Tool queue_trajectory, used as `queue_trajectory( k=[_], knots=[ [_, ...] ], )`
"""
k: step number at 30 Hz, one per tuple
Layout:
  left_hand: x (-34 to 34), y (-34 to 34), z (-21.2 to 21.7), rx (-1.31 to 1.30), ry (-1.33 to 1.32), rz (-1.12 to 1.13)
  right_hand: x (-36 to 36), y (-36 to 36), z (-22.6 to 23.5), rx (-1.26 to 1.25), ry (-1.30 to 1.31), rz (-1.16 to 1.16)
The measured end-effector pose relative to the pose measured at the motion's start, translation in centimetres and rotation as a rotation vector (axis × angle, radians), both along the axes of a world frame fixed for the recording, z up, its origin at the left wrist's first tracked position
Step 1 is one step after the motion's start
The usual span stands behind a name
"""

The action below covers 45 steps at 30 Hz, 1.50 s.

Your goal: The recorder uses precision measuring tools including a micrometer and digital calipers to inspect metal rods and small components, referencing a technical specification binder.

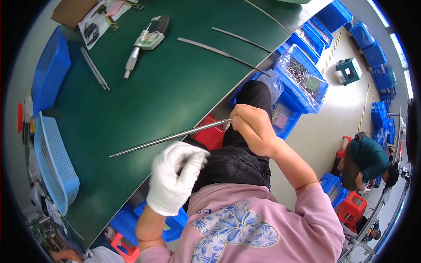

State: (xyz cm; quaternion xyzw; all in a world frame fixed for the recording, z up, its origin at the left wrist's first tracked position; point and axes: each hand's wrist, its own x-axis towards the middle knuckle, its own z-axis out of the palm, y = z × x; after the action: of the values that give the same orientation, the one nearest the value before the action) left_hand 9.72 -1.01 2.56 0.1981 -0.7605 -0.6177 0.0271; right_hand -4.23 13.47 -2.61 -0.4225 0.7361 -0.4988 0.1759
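The right hand [252, 129], bare, is closed around one end of a long thin metal rod [169, 138], which reaches out over the green table [175, 87] and ends above its middle. The left hand [175, 175], in a white glove, hangs just below the rod near the table's front edge, fingers curled, not touching it. Farther across the table lie a white handheld gauge [144, 44] and two thin metal strips [221, 53]. A light blue mesh basket [55, 162] sits at the table's left end.
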Motion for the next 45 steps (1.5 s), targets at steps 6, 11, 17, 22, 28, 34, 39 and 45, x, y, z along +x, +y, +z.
queue_trajectory(
  k=[6, 11, 17, 22, 28, 34, 39, 45],
  knots=[
    [-4.8, -2.1, -2.0, -0.936, 0.421, -0.276, -0.4, 0.0, -1.4, -0.04, -0.043, -0.048],
    [-5.7, -2.8, -2.8, -0.851, 0.425, -0.343, -0.8, 0.4, 1.5, 0.175, 0.278, -0.098],
    [-6.1, -3.0, -2.9, -0.8, 0.439, -0.355, -10.3, -2.6, 4.0, 0.197, 0.894, -0.444],
    [-6.2, -3.2, -3.1, -0.757, 0.498, -0.315, -13.5, -5.4, 2.9, 0.547, 1.059, -0.294],
    [-6.2, -3.3, -3.2, -0.728, 0.48, -0.342, -10.0, -0.9, 5.8, 0.218, 0.604, -0.33],
    [-6.1, -3.0, -3.2, -0.762, 0.455, -0.31, 1.2, 2.1, 1.3, 0.004, -0.014, -0.421],
    [-6.0, -2.7, -3.4, -0.813, 0.425, -0.307, 5.0, 0.9, -0.9, -0.123, -0.378, -0.427],
    [-6.0, -2.7, -3.3, -0.836, 0.389, -0.291, 5.2, -0.2, -1.0, -0.157, -0.278, -0.424]
  ],
)
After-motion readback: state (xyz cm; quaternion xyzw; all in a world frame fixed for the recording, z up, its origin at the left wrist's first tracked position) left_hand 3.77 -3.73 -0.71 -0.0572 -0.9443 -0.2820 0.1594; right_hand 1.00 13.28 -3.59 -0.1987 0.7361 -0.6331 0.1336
